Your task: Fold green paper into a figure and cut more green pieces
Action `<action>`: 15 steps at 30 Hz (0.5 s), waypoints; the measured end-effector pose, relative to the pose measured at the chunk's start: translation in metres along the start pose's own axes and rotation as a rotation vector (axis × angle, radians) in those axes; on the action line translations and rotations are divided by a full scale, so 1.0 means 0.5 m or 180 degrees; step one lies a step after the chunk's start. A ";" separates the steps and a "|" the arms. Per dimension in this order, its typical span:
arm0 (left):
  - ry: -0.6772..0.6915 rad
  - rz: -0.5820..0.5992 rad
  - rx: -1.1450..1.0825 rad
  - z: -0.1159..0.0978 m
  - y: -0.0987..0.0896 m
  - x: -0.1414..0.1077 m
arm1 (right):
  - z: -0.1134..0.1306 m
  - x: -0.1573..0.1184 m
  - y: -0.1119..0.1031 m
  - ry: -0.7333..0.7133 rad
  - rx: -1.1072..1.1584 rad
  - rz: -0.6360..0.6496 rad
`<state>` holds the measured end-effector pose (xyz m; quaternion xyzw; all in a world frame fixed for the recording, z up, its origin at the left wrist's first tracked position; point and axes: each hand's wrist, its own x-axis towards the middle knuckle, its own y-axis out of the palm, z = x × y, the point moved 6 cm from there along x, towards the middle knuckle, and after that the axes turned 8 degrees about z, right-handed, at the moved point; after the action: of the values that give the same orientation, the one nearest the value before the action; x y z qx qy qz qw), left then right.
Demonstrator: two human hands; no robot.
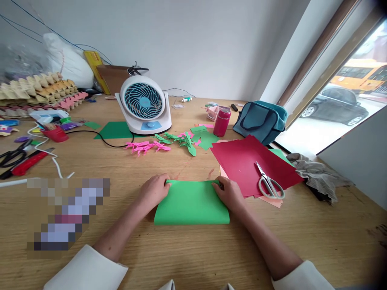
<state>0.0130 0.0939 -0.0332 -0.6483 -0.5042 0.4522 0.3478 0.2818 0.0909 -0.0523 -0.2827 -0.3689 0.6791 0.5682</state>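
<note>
A sheet of green paper [192, 203] is bent over on itself, with a rounded fold towards me and its edges at the far side. My left hand [155, 190] pinches the far left corner. At the far right corner, my right hand [230, 193] grips the same sheet between thumb and fingers. Beyond the paper lie pink paper cutouts [146, 148] and green paper cutouts [189, 143]. Close to my right hand, scissors [269, 183] with pale handles rest on a stack of dark red paper [242, 161].
A white fan [143, 100] stands at the back, near a red canister [222, 122] and a teal bag [260, 121]. A grey cloth [317, 173] lies at right. On the left are a red utility knife [30, 163], black scissors [15, 155], a white cable and a blurred-out object [69, 217].
</note>
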 end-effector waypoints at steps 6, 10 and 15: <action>-0.0090 0.0015 0.0431 -0.011 0.001 -0.010 | 0.000 0.004 0.005 -0.0067 -0.0249 0.0036; -0.0122 0.0002 0.0661 -0.018 0.003 -0.017 | 0.001 0.005 0.009 -0.0082 -0.0339 0.0061; -0.0082 -0.0022 0.0841 -0.027 0.008 -0.024 | -0.002 0.007 0.014 -0.0071 -0.0395 0.0060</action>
<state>0.0261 0.0814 -0.0290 -0.5893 -0.4470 0.5218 0.4251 0.2781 0.0939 -0.0586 -0.3133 -0.4139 0.6633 0.5390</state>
